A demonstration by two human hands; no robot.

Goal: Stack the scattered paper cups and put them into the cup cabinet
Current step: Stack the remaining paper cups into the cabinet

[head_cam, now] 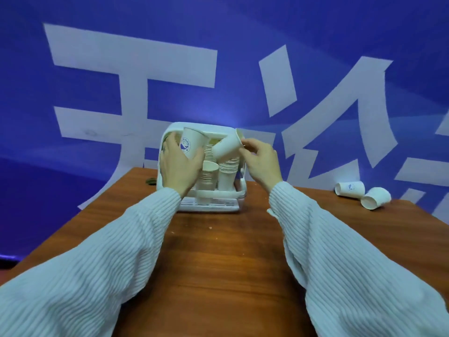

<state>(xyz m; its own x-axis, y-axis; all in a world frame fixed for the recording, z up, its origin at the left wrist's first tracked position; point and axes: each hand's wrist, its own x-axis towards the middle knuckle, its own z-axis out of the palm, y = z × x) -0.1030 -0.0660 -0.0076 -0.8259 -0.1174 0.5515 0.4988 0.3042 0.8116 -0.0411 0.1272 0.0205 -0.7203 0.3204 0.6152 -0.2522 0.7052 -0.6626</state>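
Two loose paper cups, one in each hand, both up at the mouth of the white cup cabinet [170,132] at the far edge of the wooden desk [218,251].

Head view, the only one. Left hand [178,166]: fingers and thumb curled round the wall of the printed cup [192,144], held upright, mouth up, in front of the cabinet's left side. Right hand [261,161]: fingertips pinching the rim of the plain cup [227,147], which lies tilted, mouth toward the hand, base pointing down-left over the right-hand stack [228,176]. Inside the cabinet several nested stacks stand close together; the middle stack [209,176] has an open cup on top. Two more cups lie on their sides at the desk's far right, the logo cup [349,189] and the white cup [375,201], just beside each other and well apart from the cabinet.

Handling, as judged:
- Cups look very light and thin-walled; a hard squeeze at mid-wall would likely dent them.
- The rolled rim is the stiffest part, so a rim pinch or a loose wrap near the top seems the safest hold.
- Paper surface appears matte, probably not slippery.
- Nesting calls for base-first alignment over a stack; a skewed cup could jam or tip its neighbours.
- Stacks look unsteady; a nudge may topple one.

Stacking is well along, with the two stray cups not yet collected.
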